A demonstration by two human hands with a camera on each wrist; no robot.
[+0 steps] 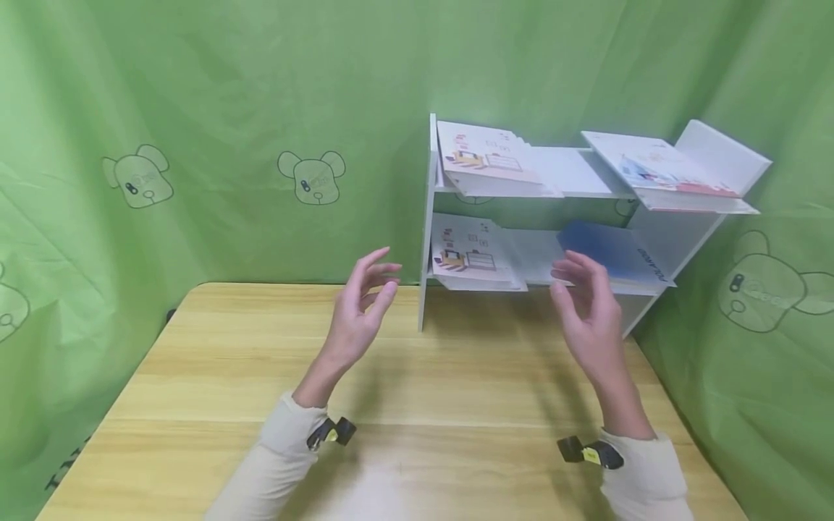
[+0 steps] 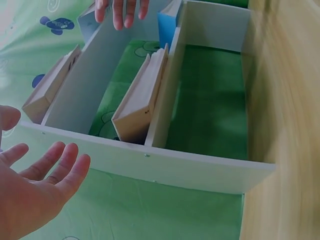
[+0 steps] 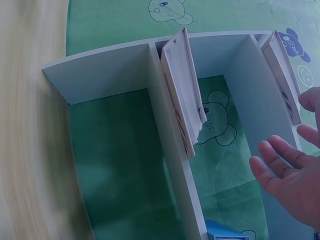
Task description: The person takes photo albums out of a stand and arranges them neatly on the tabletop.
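In the head view my left hand (image 1: 355,315) is raised above the table in front of the left end of a white two-tier shelf (image 1: 567,170). Its fingers are loosely bent around nothing. My right hand (image 1: 593,318) hovers before the shelf's right half, also holding nothing. Pale illustrated books lie at the upper left (image 1: 489,159) and lower left (image 1: 472,250). A pale book (image 1: 664,170) with a red lower edge lies on the upper right, and a blue book (image 1: 606,250) on the lower right. Both wrist views show relaxed fingers apart from the shelf.
The shelf stands at the back right of a light wooden table (image 1: 215,383). Green curtain (image 1: 228,94) with bear-head drawings hangs behind and at both sides. Upper-tier books jut past the front edge of their board. A tall side panel (image 1: 723,155) rises at the right end.
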